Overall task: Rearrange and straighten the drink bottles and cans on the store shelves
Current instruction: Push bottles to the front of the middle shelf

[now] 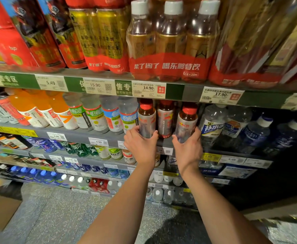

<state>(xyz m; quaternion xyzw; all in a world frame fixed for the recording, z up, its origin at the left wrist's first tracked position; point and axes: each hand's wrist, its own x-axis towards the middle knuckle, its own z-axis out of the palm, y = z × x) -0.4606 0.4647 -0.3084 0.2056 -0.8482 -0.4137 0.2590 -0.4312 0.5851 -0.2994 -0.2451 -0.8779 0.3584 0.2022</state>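
Both hands on red-capped bottles, second shelf from the top.

Left hand (140,147) clasps the left bottle (146,118); right hand (188,148) clasps the right bottle (187,122). A middle bottle (165,119) stands at 12 o'clock between them, just beside both; a sideways nudge would likely topple it or the water bottles (213,125) at 3 o'clock.

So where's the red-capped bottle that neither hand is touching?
Head view, centre: the middle red-capped bottle stands on the second shelf, between the bottles held by the left hand and right hand.
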